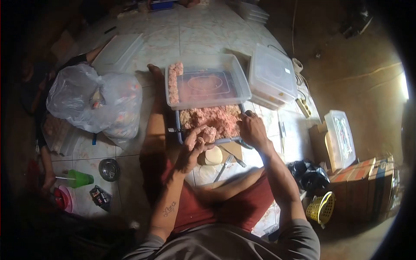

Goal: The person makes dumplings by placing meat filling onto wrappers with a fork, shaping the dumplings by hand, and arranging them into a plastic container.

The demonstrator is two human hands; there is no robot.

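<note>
A lump of pink minced filling (209,134) sits in my left hand (193,147), whose fingers curl around it just over the near edge of a blue-rimmed tray (178,130). Pinkish minced meat (212,118) fills that tray. At the tray's right edge is my right hand (255,131), its fingers bent closed; what they hold, if anything, is hidden. Across the tray's far side rests a clear plastic container (208,99) with a column of pink portions (173,82) along its left wall. Pale round wrappers (213,156) lie below my left hand, beside a fork (224,167).
A lidded clear box (273,73) stands to the right. At left are a large plastic bag (117,104), a glass ashtray (109,169) and a green cup (81,178) near another person's hand (48,180). A yellow basket (321,208) and cardboard box (359,186) sit at lower right.
</note>
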